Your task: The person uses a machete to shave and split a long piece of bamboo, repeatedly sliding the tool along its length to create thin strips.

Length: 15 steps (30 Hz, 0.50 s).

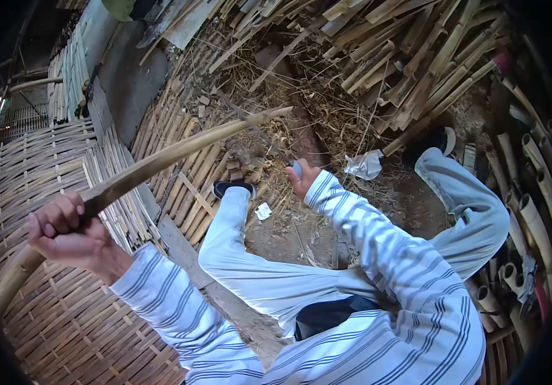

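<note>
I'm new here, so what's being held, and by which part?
Left hand: a long pole, gripped partway along. Right hand: a thin-bladed tool, gripped at its near end.

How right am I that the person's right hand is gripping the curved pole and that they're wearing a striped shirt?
One detail is wrong: in the head view, the left hand, not the right hand, grips the curved pole. The person is wearing a striped shirt, as you said.

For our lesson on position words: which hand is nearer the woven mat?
Left: the left hand, gripping the pole, is over the woven mat; the right hand is well off to the mat's right.
</note>
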### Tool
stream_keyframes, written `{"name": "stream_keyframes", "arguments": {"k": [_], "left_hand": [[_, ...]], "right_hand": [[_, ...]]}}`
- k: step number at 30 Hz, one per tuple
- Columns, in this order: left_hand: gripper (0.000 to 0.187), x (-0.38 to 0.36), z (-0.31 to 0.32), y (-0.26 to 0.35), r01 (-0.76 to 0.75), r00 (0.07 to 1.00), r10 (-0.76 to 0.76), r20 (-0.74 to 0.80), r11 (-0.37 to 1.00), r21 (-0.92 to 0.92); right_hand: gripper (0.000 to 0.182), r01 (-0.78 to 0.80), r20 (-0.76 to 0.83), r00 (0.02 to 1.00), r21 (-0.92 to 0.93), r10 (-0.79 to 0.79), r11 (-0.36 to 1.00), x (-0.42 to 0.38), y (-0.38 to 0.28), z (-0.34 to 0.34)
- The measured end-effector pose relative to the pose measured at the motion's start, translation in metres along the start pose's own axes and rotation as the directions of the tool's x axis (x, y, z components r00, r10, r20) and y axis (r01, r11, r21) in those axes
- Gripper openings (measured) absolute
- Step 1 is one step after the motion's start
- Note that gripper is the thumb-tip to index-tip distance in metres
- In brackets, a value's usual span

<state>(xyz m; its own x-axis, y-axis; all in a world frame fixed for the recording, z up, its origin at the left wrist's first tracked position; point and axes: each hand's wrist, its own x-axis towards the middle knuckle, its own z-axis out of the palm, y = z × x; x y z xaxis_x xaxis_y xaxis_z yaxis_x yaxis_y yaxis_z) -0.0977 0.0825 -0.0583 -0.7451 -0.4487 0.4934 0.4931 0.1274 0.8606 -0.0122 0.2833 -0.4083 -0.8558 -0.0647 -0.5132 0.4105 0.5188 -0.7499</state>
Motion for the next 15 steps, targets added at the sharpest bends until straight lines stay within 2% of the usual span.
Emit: {"name": "stream_keyframes", "arguments": {"k": [3, 6, 7, 10, 11, 14, 15], "left_hand": [[0.038, -0.003, -0.003, 0.002, -0.007, 1.0, 0.007, 0.003, 1.0, -0.026], [0.037, -0.005, 0.008, 0.001, -0.011, 0.999, 0.011, -0.04, 1.0, -0.008], [0.037, -0.006, 0.013, 0.001, -0.012, 0.997, 0.012, -0.076, 1.0, 0.01], [0.036, -0.008, 0.016, 0.0, -0.002, 0.988, 0.013, -0.155, 0.998, 0.069], [0.035, -0.008, 0.017, 0.002, -0.003, 0.986, 0.013, -0.164, 0.998, 0.06], [0.032, -0.008, 0.02, 0.002, -0.017, 0.971, 0.032, -0.237, 0.998, 0.065], [0.032, -0.007, 0.026, 0.001, -0.028, 0.961, 0.047, -0.272, 0.997, 0.074]], "right_hand": [[0.049, -0.188, -0.289, 0.942, -0.039, 0.169, 0.981, 0.06, 0.074, 0.082], [0.047, -0.129, -0.19, 0.973, 0.021, 0.131, 0.991, 0.042, 0.064, 0.062], [0.045, -0.005, -0.143, 0.99, 0.006, 0.006, 1.0, 0.03, 0.057, 0.059], [0.044, 0.007, -0.105, 0.994, -0.011, -0.008, 1.0, 0.01, 0.022, 0.044], [0.046, -0.107, -0.197, 0.975, -0.002, 0.104, 0.994, 0.03, 0.032, 0.067], [0.048, -0.166, -0.314, 0.922, 0.212, 0.228, 0.963, 0.082, 0.061, 0.109], [0.05, -0.162, -0.311, 0.928, 0.157, 0.204, 0.974, 0.073, 0.056, 0.107]]}}
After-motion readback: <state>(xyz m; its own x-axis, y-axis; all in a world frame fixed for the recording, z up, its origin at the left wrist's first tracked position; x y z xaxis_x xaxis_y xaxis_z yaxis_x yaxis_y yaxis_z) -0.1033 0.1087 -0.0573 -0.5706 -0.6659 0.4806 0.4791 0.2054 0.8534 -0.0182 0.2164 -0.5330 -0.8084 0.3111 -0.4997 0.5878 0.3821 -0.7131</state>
